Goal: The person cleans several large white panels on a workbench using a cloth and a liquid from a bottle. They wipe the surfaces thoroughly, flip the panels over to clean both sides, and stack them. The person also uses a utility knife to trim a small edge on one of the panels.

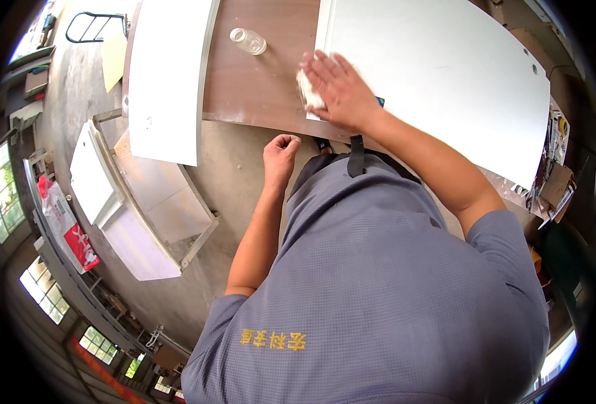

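A crumpled white cloth (309, 93) lies under my right hand (338, 91), at the left end of a large white panel (439, 67). The palm presses down on it with the fingers stretched forward, and the cloth bulges out on the left. Part of the cloth is hidden by the hand. My left hand (282, 155) hangs in front of the table edge, fingers curled in; whatever they may hold is hidden. On the brown table (264, 87), left of the cloth, a clear glass jar (248, 42) lies tilted or on its side, its mouth toward the left.
Another white panel (170, 81) rests on the table's left part and juts past its front edge. Left of me, a low frame (183, 182) stands on the floor with white boards (96, 175) leaning on it. Packages and boxes (555, 182) crowd the far right.
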Available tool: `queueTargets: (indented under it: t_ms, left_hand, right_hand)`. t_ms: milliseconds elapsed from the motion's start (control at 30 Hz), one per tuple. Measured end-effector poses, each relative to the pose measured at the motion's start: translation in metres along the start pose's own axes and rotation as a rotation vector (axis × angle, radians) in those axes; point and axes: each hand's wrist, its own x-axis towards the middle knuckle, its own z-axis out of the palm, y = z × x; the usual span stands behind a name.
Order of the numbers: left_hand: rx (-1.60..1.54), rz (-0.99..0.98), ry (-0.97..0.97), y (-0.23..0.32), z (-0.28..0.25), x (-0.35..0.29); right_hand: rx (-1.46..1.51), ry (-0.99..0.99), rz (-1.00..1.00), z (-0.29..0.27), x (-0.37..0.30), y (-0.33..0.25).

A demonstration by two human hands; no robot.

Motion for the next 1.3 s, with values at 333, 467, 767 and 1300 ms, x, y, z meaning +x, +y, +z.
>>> queueTargets:
  t_ms: [333, 467, 767, 1300]
  left_hand:
    - [-0.129, 0.02, -0.037, 0.019, -0.036, 0.022]
    - [-0.19, 0.16, -0.12, 0.03, -0.038, 0.033]
    - [-0.073, 0.645, -0.051, 0.096, -0.017, 0.069]
    - [0.606, 0.954, -0.106, 0.196, 0.161, 0.152]
  right_hand:
    - [-0.066, -0.046, 0.093, -0.013, -0.048, -0.032]
    - [-0.095, -0.05, 0.106, -0.007, -0.048, -0.041]
    - [-0.008, -0.044, 0.309, -0.011, -0.054, -0.063]
    - [-0.431, 0.078, 1.638, -0.069, -0.471, 0.23]
